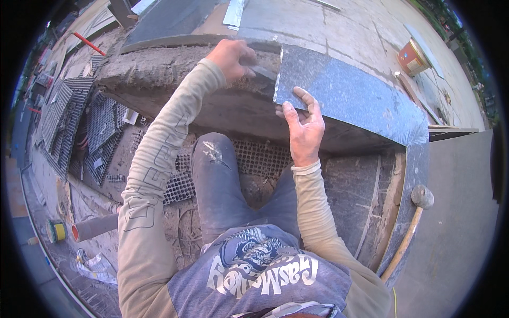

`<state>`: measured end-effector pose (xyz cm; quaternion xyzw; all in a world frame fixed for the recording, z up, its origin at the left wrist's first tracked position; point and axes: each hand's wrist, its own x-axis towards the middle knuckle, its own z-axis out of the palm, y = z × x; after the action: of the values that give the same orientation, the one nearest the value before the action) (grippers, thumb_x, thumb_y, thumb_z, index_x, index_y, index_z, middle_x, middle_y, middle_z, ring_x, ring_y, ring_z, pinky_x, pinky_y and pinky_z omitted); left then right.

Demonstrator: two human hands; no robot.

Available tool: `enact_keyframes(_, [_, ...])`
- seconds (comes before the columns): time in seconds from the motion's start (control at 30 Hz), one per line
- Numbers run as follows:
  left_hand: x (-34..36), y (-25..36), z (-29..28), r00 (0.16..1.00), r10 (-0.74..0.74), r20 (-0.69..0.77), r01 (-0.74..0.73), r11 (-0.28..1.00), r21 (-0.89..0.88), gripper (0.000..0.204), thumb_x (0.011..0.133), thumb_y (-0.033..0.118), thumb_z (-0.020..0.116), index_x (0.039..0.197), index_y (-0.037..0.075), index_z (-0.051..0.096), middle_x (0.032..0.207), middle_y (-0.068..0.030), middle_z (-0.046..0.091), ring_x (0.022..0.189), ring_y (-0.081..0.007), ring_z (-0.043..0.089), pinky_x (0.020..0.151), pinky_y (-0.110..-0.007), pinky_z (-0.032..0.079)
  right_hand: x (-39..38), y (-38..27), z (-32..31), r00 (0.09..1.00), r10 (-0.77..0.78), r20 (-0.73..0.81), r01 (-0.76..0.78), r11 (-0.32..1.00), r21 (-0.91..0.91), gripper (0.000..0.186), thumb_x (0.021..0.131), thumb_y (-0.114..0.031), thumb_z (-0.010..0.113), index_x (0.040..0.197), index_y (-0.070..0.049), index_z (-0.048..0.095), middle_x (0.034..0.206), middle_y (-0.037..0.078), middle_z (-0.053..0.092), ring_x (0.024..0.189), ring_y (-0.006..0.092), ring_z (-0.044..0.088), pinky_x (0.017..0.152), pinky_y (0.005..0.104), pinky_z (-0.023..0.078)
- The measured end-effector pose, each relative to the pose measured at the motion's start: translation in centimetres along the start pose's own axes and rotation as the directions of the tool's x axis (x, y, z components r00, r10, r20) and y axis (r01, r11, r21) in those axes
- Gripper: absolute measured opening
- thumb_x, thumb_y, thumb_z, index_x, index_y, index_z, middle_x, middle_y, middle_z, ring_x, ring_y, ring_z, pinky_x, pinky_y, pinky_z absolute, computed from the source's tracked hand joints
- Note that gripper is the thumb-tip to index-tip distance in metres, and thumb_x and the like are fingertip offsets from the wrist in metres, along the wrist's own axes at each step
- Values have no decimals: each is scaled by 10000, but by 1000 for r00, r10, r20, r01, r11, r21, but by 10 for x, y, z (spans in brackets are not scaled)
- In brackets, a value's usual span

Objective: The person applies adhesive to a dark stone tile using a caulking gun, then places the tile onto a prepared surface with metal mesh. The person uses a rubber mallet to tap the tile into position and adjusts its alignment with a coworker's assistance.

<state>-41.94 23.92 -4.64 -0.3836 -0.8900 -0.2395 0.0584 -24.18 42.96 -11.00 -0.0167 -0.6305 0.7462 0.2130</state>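
Note:
My left hand (230, 59) reaches over the rough mortar top of a low wall (154, 71), its fingers curled. Beside its fingertips lies a flat grey patch (262, 73); I cannot tell whether it is a tool or wet mortar, nor what the hand grips. A dark blue-grey stone slab (350, 87) caps the wall to the right, its cut end facing the bare mortar. At that slab's front left corner is my right hand (306, 127), fingers apart and touching the edge. Some of its fingertips are hidden behind the thumb.
A mallet (422, 199) with a wooden handle rests on the stone edging at right. Beyond the wall stands a brown bucket (413, 58). Black plastic grid panels (101, 122) lie in a heap at left, near a reddish-brown pipe (95, 228). More grid (260, 157) lies behind my knees.

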Motion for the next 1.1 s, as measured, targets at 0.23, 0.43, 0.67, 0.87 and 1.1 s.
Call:
enact_keyframes(0.23, [-4, 1, 1, 999, -22, -33, 21, 998, -54, 351, 714, 205, 896, 1028, 83, 796, 954, -106, 725, 907, -311, 706, 837, -390, 563, 1, -4, 2, 1000, 10, 9, -10, 1000, 9, 425, 988, -55, 674, 1363, 68, 516, 1270, 147, 599, 955, 167, 709, 838, 287, 607])
enact_keyframes(0.43, [-18, -5, -3, 989, -135, -64, 120, 972, -201, 389, 793, 230, 856, 1147, 102, 755, 1069, -150, 743, 978, -335, 714, 904, -409, 561, 2, -1, -7, 999, -29, 44, 23, 990, 137, 473, 976, -9, 658, 1399, 31, 450, 1321, 139, 536, 978, 218, 714, 835, 327, 626])
enact_keyframes(0.67, [-9, -1, 6, 994, -102, -48, 93, 981, -169, 293, 799, 145, 817, 1048, 2, 762, 885, -94, 770, 793, -171, 713, 775, -329, 565, 4, -1, -18, 993, -113, -32, 108, 988, -114, 473, 932, -70, 705, 1352, 12, 503, 1227, 200, 638, 944, 201, 739, 785, 334, 597])
enact_keyframes(0.87, [-13, -5, 5, 991, -136, 4, 129, 930, -344, 247, 794, 15, 780, 1033, -28, 732, 876, -24, 729, 851, -82, 655, 806, -269, 532, -3, -12, -19, 997, -81, -20, 80, 996, -44, 446, 957, -66, 678, 1349, 0, 473, 1274, 187, 607, 921, 227, 748, 798, 332, 604])
enact_keyframes(1.1, [-12, -15, 16, 992, -119, -40, 98, 932, -350, 252, 787, -19, 783, 1030, -41, 718, 889, -25, 729, 836, -80, 649, 812, -263, 533, -1, -10, -24, 998, -69, -5, 68, 997, -47, 466, 963, -77, 685, 1367, 6, 467, 1315, 180, 581, 995, 223, 734, 835, 328, 606])
